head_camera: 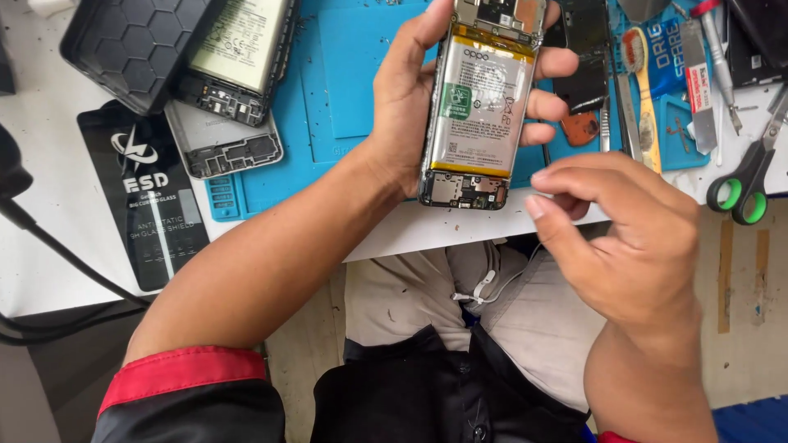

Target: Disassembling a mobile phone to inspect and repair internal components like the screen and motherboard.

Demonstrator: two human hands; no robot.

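The left hand [410, 98] holds an opened smartphone [476, 107] upright above the front edge of the white worktop [49, 189]. The back cover is off, so the battery with its white label and the circuit boards at top and bottom are visible. The thumb lies along the left side of the phone and the fingers wrap around the right side. The right hand [632, 246] is just beside the lower right corner of the phone; its thumb and forefinger are pressed together, but I cannot tell if something small is pinched between them.

On the worktop lies a blue repair mat [345, 74]. On its left part there is a second opened phone [238, 57] and a grey phone frame [222, 143], with a black hexagon-pattern case [131, 49] beside them. A black screen protector package [152, 197] lies near the mat. To the right are a toothbrush [644, 90], a screwdriver [718, 57] and scissors with green handles [747, 184].
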